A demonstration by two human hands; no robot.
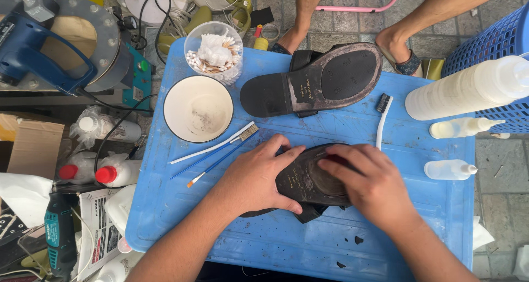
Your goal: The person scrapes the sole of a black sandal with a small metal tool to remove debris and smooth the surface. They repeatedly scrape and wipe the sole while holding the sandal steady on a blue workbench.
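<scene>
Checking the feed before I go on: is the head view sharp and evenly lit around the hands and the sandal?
Head view: even daylight, soft shadows, no blur on the left hand, right hand or sandal; mild glare on the big white bottle; slight wide-angle bending at the edges.
</scene>
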